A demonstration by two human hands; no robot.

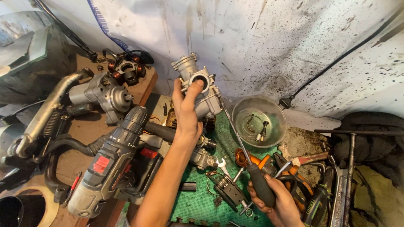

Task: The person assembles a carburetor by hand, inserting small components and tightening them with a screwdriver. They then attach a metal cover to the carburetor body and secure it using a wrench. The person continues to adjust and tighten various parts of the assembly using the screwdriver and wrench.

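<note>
At the far left of the worktop (84, 126) lay one curved metal pipe (46, 107) with a coil spring beside it, and just right of it sat one grey starter motor (103, 94). Behind that, at the far edge, one copper-wound stator (126, 69) rested on the brown surface. Nearer, one grey cordless drill (111, 164) with red patches lay tilted, its chuck pointing far and right.

Right of the drill, the left hand (187, 111) rose from the near edge and was closed around one grey carburettor (200, 86), held up off the worktop against the stained white sheet, the thumb pressed at the rim of its round opening. One long screwdriver (248, 162) ran from the carburettor's right side down to the near right, where the right hand (275, 199) was wrapped tight round its black handle.

Below the raised carburettor one green mat (202, 197) carried one small spanner (223, 166), a black rectangular part and loose wire rings. Farther right stood one round metal bowl (280, 113) holding two small parts: a bent hook and a little pin. Orange-handled pliers (294, 176) lay near the right hand, and at the far right one hammer (351, 155) lay among dark tools.
</note>
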